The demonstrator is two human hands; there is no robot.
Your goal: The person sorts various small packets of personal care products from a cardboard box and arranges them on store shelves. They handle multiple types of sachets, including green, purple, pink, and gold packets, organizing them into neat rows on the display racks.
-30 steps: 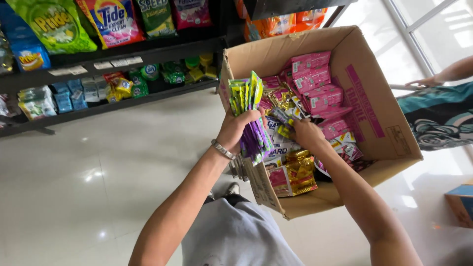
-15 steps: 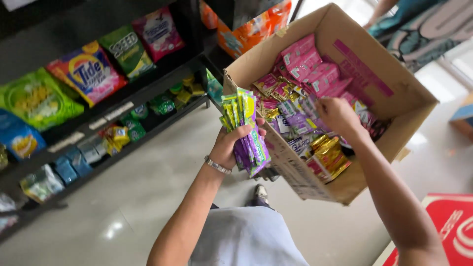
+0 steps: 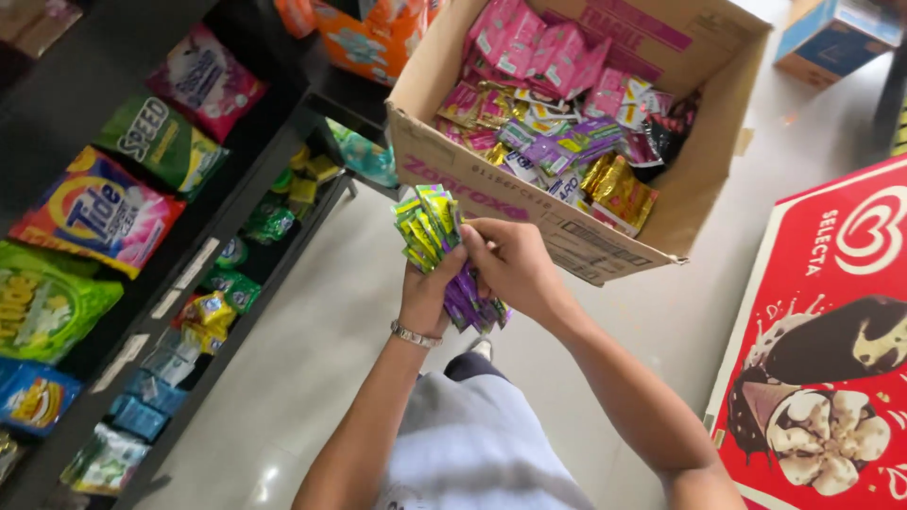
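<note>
holding a fanned bunch of green and purple sachets upright in the left hand, fingers wrapped shut around the lower ends, the person brings the right hand against the same bunch, its fingers closed on the purple packets at the front. the step in hand looks like sorting or squaring up the bunch, held just in front of the near wall of the cardboard box; the next move would seem to call for a steady pinch so no packet slips out. beyond, the open box holds mixed sachets: gold ones at the near right, purple ones mid-way, pink packs at the back. to the left, a dark shelf carries detergent pouches.
</note>
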